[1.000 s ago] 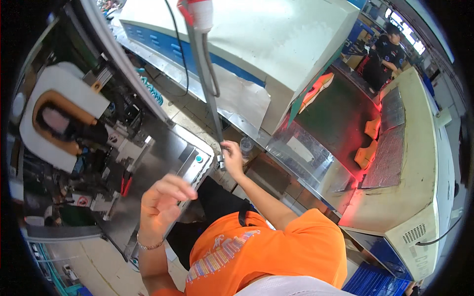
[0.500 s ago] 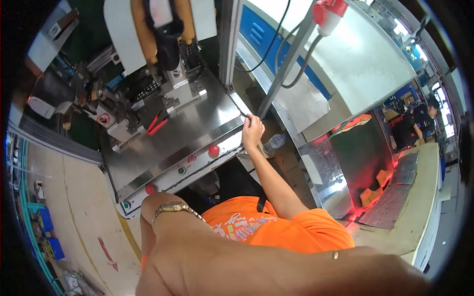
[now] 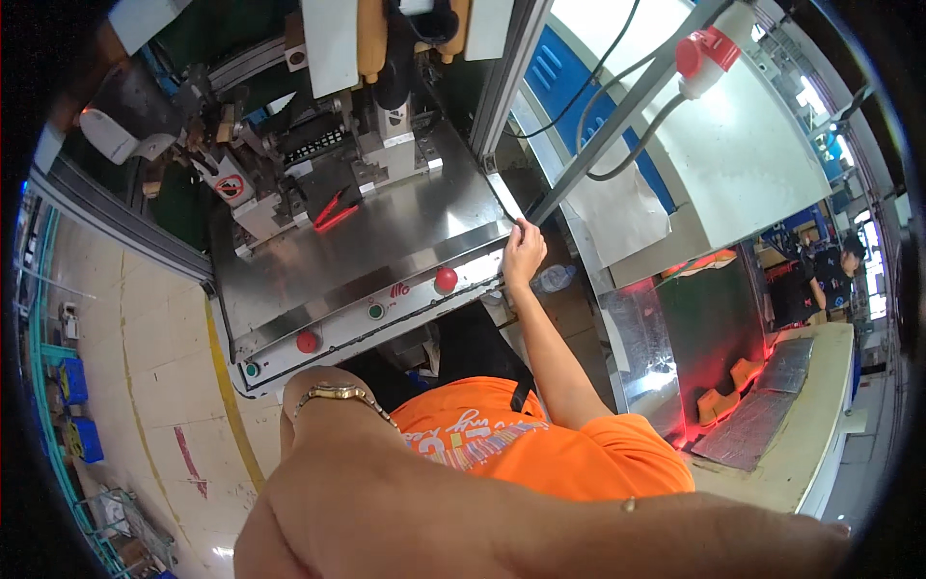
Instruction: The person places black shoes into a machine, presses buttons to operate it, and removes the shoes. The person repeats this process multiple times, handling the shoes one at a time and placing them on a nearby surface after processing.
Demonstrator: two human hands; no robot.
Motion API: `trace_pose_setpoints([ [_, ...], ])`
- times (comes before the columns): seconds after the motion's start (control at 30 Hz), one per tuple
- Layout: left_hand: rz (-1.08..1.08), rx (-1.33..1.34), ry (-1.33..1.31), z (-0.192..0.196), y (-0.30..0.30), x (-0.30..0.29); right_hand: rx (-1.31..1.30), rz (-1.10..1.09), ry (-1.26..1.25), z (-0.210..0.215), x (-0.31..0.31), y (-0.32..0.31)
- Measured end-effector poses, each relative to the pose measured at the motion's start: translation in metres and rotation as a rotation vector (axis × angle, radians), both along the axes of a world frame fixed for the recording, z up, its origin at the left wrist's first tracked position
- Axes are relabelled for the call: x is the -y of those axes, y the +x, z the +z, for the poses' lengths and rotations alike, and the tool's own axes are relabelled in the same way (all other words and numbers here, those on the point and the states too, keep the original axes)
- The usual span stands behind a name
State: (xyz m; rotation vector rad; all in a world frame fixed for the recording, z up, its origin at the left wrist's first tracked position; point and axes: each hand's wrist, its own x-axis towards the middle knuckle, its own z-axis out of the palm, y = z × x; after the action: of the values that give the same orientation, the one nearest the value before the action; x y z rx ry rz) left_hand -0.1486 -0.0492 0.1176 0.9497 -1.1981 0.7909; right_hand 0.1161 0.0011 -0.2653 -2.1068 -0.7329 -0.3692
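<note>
My right hand (image 3: pixel 524 255) is at the near right corner of a steel-topped machine table (image 3: pixel 357 256), its fingers bent over the edge. Very close to the camera, my left hand (image 3: pixel 424 511) fills the lower part of the view. It wears a metal watch (image 3: pixel 340 393) at the wrist and a ring (image 3: pixel 629 505) on a finger that stretches out to the right. The other fingers, and anything they touch, are hidden. Red-handled pliers (image 3: pixel 336 211) lie on the steel top, out of reach of both hands.
Red buttons (image 3: pixel 446 280) and green buttons line the table's front panel. Metal clamping units (image 3: pixel 391 154) stand at the back. A frame post (image 3: pixel 511 82) and a hanging red-and-white plug (image 3: pixel 709 58) rise at the right. Orange shoe-shaped pieces (image 3: pixel 719 405) lie beyond; a co-worker (image 3: pixel 825 280) is farther off.
The view has shifted, so the machine table sits farther right and, toward its front, slightly higher. My right hand keeps to the same corner. The left hand stays close to the camera.
</note>
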Motion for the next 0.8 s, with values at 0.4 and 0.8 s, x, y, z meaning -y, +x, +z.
trace_pose_setpoints([
  [0.4,0.379,0.34,0.055,-0.013,-0.033,-0.027,0.013,-0.005,-0.027,0.0,0.0,-0.002],
  [0.8,0.447,0.165,-0.733,-0.032,-0.028,-0.064,0.013,0.033,0.045,0.007,0.0,-0.005],
])
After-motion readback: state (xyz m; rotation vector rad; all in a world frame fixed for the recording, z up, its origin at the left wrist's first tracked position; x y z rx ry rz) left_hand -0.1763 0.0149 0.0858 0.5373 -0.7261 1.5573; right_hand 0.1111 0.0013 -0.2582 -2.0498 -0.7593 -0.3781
